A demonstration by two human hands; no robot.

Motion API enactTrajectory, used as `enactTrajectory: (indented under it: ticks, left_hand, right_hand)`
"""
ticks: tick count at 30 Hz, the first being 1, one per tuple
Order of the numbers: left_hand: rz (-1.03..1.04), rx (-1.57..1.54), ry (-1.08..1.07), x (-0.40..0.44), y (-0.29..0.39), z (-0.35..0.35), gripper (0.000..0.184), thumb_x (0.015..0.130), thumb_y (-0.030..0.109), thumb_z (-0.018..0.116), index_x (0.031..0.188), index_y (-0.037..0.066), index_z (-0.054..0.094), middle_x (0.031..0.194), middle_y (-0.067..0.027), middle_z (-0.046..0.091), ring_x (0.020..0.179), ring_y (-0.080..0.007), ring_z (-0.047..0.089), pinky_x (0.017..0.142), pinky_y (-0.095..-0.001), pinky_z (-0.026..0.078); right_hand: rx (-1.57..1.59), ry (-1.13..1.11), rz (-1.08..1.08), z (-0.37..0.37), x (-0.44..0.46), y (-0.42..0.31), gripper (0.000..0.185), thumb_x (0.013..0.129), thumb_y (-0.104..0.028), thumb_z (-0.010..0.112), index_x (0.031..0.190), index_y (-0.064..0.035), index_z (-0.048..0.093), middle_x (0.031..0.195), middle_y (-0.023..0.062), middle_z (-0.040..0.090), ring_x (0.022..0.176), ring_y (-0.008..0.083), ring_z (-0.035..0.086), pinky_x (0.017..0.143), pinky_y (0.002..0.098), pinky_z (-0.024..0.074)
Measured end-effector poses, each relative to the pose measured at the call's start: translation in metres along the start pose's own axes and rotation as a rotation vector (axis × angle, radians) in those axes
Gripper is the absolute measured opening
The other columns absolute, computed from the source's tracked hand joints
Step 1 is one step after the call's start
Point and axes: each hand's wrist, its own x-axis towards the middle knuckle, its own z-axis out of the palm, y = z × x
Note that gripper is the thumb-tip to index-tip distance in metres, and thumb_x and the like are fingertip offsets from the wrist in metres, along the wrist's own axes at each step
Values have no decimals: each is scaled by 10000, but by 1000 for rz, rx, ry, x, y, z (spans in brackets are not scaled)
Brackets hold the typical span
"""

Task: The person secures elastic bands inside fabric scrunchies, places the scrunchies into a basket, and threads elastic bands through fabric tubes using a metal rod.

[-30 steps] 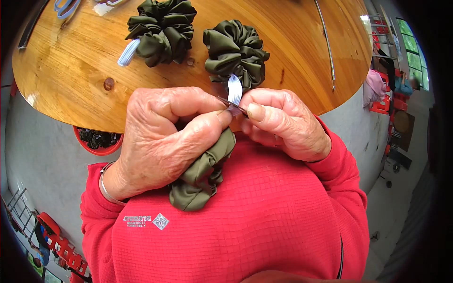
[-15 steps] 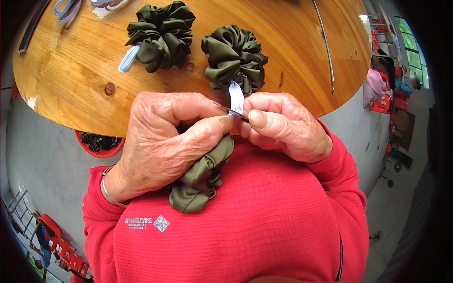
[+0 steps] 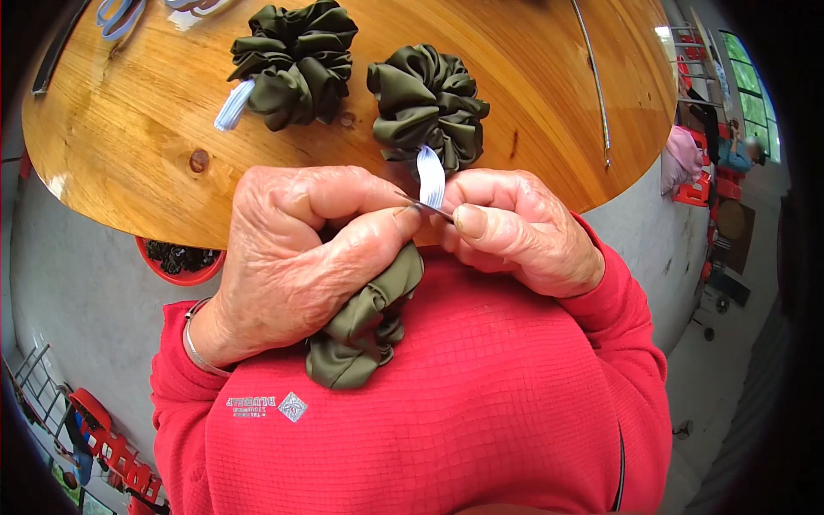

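My left hand (image 3: 300,249) is closed, thumb and forefinger pinched at the end of a gathered olive-green fabric tube (image 3: 365,330) that hangs below it against my chest. My right hand (image 3: 519,227) is also pinched, its thumb on a thin dark strip (image 3: 433,209) that spans both hands; whether this is fabric edge or metal I cannot tell. A white elastic band (image 3: 431,176) runs down from a green scrunchie (image 3: 429,107) on the table to between my fingertips. Farther left lies another green scrunchie (image 3: 296,69), with a white elastic end (image 3: 233,106) sticking out.
The wooden table (image 3: 112,163) curves in front of me. A thin metal rod (image 3: 596,94) lies at its right; loose elastic (image 3: 120,17) lies at the far left. Below the edge stands a red basin (image 3: 182,277) with dark pieces. Another person (image 3: 736,153) sits at far right.
My left fingertips have drawn slightly left, and more of the thin dark strip shows between my hands. The scrunchies on the table have hardly moved.
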Motion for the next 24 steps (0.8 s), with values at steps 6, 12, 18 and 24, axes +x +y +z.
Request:
enactTrajectory:
  ticks: [6, 12, 18, 24]
  left_hand:
    - [8, -9, -9, 0, -1, -1, 67, 791, -8, 605, 797, -31, 669, 686, -45, 638, 600, -66, 566, 544, -197, 450]
    - [-45, -102, 35, -1, 3, -4, 73, 801, 3, 595, 797, -37, 657, 693, -71, 638, 609, -96, 591, 551, -219, 475]
    - [2, -633, -21, -10, -7, -15, 98, 827, 7, 567, 823, -61, 638, 749, -126, 641, 653, -165, 626, 605, -254, 518]
    - [33, -601, -51, -14, -9, -14, 141, 845, 69, 569, 841, -61, 625, 756, -146, 637, 692, -190, 632, 632, -280, 528]
  right_hand:
    - [49, -21, 23, -1, -2, -2, 256, 916, -282, 542, 840, -39, 569, 694, -43, 476, 583, 16, 365, 494, 167, 288]
    - [-48, 89, -96, -5, -7, -3, 367, 874, -363, 557, 858, 2, 528, 640, -31, 442, 503, 17, 306, 439, 174, 231]
    - [-565, 400, -547, -21, -14, -5, 214, 907, -193, 542, 875, 17, 568, 710, -32, 497, 633, 31, 397, 549, 185, 330]
    - [-1322, 992, -819, -57, 11, -3, 197, 824, -168, 632, 939, -16, 581, 723, 99, 591, 675, 194, 571, 591, 275, 415]
